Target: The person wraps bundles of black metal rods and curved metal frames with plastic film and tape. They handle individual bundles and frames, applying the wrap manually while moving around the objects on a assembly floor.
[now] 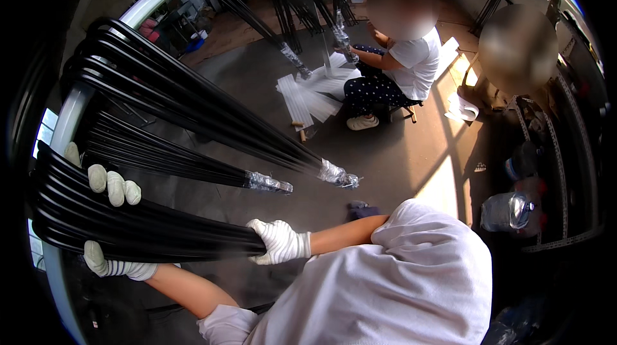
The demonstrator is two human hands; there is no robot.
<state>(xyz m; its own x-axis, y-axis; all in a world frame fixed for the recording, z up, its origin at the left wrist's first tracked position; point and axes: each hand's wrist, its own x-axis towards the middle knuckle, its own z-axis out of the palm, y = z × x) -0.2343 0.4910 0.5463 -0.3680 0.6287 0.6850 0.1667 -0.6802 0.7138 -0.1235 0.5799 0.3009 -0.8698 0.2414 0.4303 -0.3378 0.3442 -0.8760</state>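
A bundle of long black curved metal rods (128, 220) stands upright before me, fanning out toward the top. My left hand (112, 226), in a white knit glove, wraps around the wide upper part of this bundle, fingers over the top and thumb beneath. My right hand (277, 242), also gloved, grips the narrow lower end where the rods come together. Two more bundles of black rods (193, 110) lean beside it, their lower ends wrapped in clear plastic film (337, 175).
A person in a white shirt (411, 62) sits on a low stool on the grey floor (379, 165), handling another wrapped bundle, with white foam sheets (308, 97) beside them. A second person stands at right near a metal rack (565, 171). More rod bundles stand behind.
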